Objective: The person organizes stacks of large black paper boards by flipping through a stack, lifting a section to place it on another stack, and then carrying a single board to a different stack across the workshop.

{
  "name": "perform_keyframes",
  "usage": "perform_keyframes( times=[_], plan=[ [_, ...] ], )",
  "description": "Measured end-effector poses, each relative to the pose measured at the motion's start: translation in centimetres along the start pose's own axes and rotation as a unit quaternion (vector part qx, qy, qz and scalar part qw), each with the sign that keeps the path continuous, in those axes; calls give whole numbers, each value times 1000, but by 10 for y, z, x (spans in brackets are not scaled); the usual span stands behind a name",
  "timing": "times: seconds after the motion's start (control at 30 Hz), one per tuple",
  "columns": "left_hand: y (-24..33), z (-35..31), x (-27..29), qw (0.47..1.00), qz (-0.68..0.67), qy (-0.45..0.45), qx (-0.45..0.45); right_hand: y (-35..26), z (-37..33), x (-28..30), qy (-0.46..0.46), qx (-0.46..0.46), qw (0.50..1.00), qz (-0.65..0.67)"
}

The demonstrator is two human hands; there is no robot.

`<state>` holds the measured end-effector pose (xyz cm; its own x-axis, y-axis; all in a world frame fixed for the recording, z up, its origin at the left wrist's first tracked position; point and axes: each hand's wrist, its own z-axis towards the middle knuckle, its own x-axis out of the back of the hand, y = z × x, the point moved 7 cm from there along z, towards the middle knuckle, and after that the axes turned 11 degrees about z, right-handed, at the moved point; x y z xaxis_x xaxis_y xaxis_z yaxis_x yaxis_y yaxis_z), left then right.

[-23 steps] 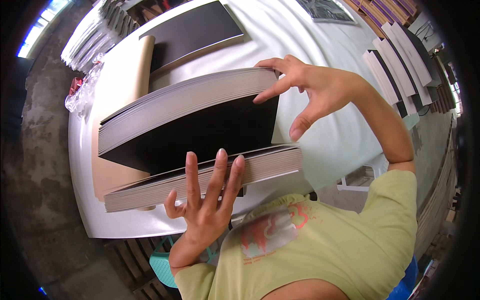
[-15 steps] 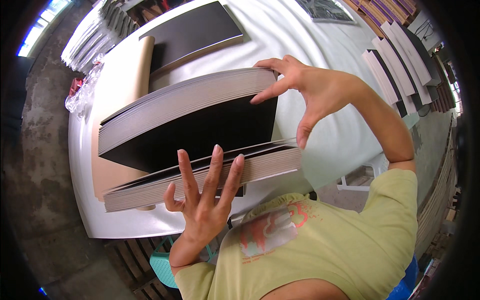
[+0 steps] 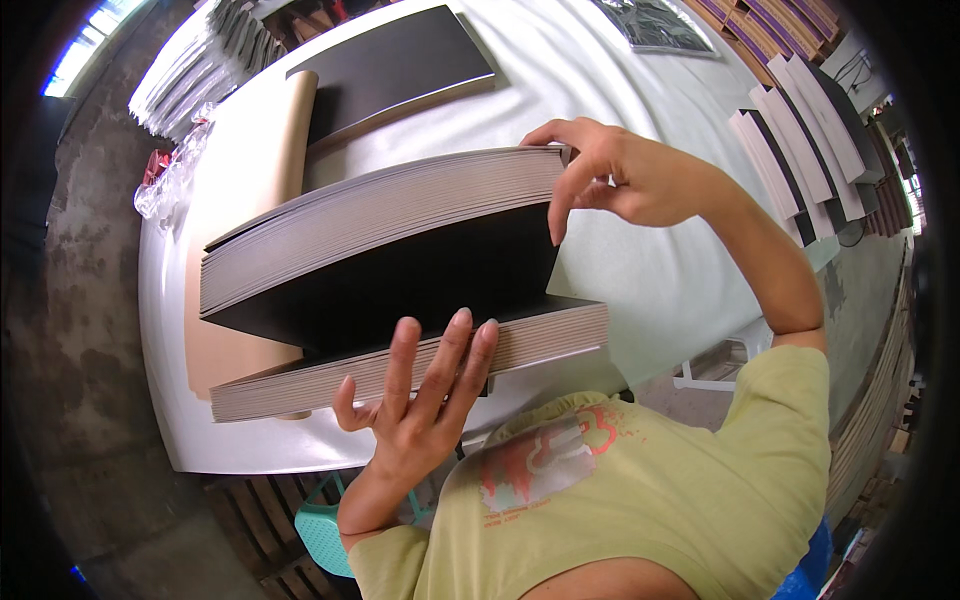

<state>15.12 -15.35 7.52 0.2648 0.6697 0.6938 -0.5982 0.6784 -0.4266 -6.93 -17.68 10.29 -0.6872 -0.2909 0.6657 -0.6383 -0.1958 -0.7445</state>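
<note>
A thick book (image 3: 390, 215) with black inner pages and pale grey layered edges stands spread apart in front of me. Its upper block of pages is raised, while the lower block (image 3: 550, 335) sits nearer my body. At the top right corner, my right hand (image 3: 635, 175) grips the upper block, one finger reaching over the back and others bent along the side. My left hand (image 3: 415, 410) has its fingers stretched and apart, resting against the edge of the lower block. Between the blocks, a dark page surface (image 3: 430, 265) faces me.
White sheeting covers the table (image 3: 680, 270). Beyond the book lie another black-covered book (image 3: 400, 65) and brown paper (image 3: 245, 180). Several thick books (image 3: 810, 150) stand at right. A plastic-wrapped stack (image 3: 195, 65) is far left. A green stool (image 3: 322, 535) is below the table.
My right thumb has left the lower block, and its fingers have closed in at the upper block's corner. Loose pages over the lower block are no longer lifted there. My left hand shifted slightly down.
</note>
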Motion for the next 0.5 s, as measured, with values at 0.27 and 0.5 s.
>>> perform_keyframes(
  times=[0.27,0.5],
  plan=[
    [-3,3,-4,996,-51,-74,-10,-3,-4,-1,21,-25,999,3],
    [-7,1,0,998,-53,-11,45,-1,-1,-1,30,-6,999,-22]
  ],
)
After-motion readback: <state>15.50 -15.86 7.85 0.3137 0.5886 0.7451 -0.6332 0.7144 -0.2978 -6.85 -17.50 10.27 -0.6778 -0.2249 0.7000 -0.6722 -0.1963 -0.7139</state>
